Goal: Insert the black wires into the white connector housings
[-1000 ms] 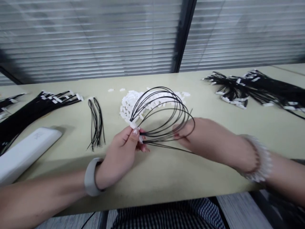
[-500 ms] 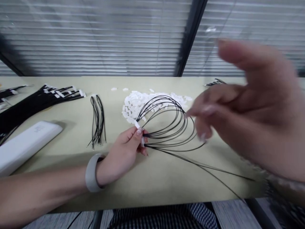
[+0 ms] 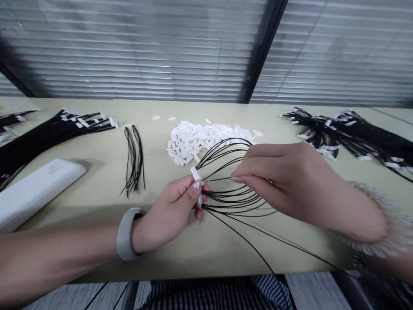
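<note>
Pinched between the thumb and fingers of my left hand (image 3: 176, 206) are white plastic connectors (image 3: 195, 174). Thin black wires (image 3: 222, 196) run out of them to the right, several bending back in loops. My right hand (image 3: 284, 185) is closed in a pinch on one thin black wire that leads toward the connectors; its fingers cover part of the loops behind. Two longer wires trail down past the table's front edge. Beyond my hands lies a pile of small white connectors (image 3: 206, 137).
Left of my hands lies a small bundle of black wires (image 3: 134, 161). Farther left are a white oblong case (image 3: 41, 189) and a thick wire bundle with white ends (image 3: 48, 133). More bundled wires (image 3: 342, 129) lie at the back right. Window blinds (image 3: 145, 51) stand behind the table.
My right hand has come down and left from its raised, blurred position, and now pinches a wire near the connectors. My left hand keeps its hold, shifted slightly right.
</note>
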`<act>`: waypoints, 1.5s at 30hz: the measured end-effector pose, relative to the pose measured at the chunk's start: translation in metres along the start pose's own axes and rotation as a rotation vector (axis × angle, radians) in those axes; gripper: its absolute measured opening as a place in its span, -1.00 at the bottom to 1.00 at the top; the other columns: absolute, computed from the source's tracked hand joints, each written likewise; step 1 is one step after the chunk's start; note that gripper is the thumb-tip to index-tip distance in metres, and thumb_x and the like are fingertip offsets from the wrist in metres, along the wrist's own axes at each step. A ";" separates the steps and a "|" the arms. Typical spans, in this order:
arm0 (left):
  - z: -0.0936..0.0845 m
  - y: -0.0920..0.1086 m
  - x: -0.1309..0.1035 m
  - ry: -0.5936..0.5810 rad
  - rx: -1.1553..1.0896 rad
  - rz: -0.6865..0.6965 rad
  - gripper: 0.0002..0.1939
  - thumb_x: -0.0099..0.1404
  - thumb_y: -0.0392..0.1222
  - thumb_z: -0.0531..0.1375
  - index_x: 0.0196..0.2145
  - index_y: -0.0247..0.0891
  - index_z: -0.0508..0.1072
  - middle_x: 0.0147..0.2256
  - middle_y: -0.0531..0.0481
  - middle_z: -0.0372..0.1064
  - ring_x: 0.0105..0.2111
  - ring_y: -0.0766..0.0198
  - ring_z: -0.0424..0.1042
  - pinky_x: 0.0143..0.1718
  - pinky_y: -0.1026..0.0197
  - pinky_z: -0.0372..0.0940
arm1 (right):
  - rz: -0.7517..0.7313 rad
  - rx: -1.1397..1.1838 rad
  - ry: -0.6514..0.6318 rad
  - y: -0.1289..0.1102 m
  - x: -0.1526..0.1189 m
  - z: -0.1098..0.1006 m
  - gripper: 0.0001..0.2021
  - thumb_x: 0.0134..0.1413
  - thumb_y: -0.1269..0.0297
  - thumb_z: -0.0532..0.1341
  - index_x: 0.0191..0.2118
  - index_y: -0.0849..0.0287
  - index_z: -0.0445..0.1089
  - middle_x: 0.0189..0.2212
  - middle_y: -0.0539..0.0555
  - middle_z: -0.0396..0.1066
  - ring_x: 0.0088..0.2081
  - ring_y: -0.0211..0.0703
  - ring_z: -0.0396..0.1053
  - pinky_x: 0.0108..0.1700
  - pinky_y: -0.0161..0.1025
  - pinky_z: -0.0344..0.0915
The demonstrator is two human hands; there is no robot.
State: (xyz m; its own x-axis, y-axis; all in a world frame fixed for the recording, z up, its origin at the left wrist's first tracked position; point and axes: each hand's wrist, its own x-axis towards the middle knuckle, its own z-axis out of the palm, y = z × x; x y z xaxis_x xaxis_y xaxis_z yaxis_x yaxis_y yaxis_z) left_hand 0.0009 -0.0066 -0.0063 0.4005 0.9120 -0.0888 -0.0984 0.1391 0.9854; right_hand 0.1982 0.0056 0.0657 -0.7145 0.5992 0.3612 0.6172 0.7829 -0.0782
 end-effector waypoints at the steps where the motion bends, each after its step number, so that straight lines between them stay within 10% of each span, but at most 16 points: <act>1: 0.000 0.000 0.000 -0.003 0.007 0.002 -0.74 0.23 -0.05 0.00 -0.38 -0.33 0.28 -0.51 0.08 0.16 -0.61 0.45 0.23 -0.55 0.32 0.19 | 0.001 -0.004 -0.002 0.000 0.000 0.001 -0.82 0.06 0.39 0.03 -0.44 0.21 0.35 -0.50 -0.02 0.28 -0.46 -0.41 0.18 -0.44 -0.40 0.10; 13: 0.001 0.000 0.000 -0.011 0.045 0.013 -0.74 0.22 -0.05 0.01 -0.40 -0.33 0.29 -0.53 0.07 0.17 -0.61 0.43 0.23 -0.56 0.32 0.19 | -0.044 -0.041 -0.018 0.001 0.000 0.004 -0.83 0.03 0.45 0.03 -0.49 0.21 0.32 -0.52 -0.01 0.24 -0.47 -0.39 0.15 -0.46 -0.38 0.08; 32: -0.003 -0.001 -0.001 -0.112 0.015 -0.030 -0.74 0.22 -0.04 0.02 -0.41 -0.30 0.32 -0.53 0.04 0.21 -0.58 0.42 0.19 -0.56 0.34 0.18 | -0.589 -0.469 0.146 0.006 -0.004 0.004 -0.76 0.09 0.41 -0.03 -0.51 0.16 0.28 -0.41 0.00 0.35 -0.43 -0.37 0.21 -0.45 -0.28 0.15; 45: -0.005 -0.004 -0.001 -0.161 0.025 -0.032 -0.73 0.20 -0.03 0.03 -0.46 -0.30 0.31 -0.54 0.05 0.19 -0.58 0.43 0.16 -0.54 0.35 0.15 | -0.555 -0.364 0.025 0.001 0.003 0.019 -0.80 0.07 0.38 -0.04 -0.44 0.18 0.29 -0.50 -0.01 0.31 -0.51 -0.33 0.10 -0.52 -0.27 0.05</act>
State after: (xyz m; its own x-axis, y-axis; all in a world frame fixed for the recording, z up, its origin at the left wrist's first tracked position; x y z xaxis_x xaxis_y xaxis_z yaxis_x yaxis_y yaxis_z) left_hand -0.0032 -0.0061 -0.0105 0.5438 0.8335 -0.0980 -0.0611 0.1558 0.9859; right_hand 0.1911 0.0114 0.0491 -0.9533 0.1159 0.2789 0.2347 0.8653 0.4430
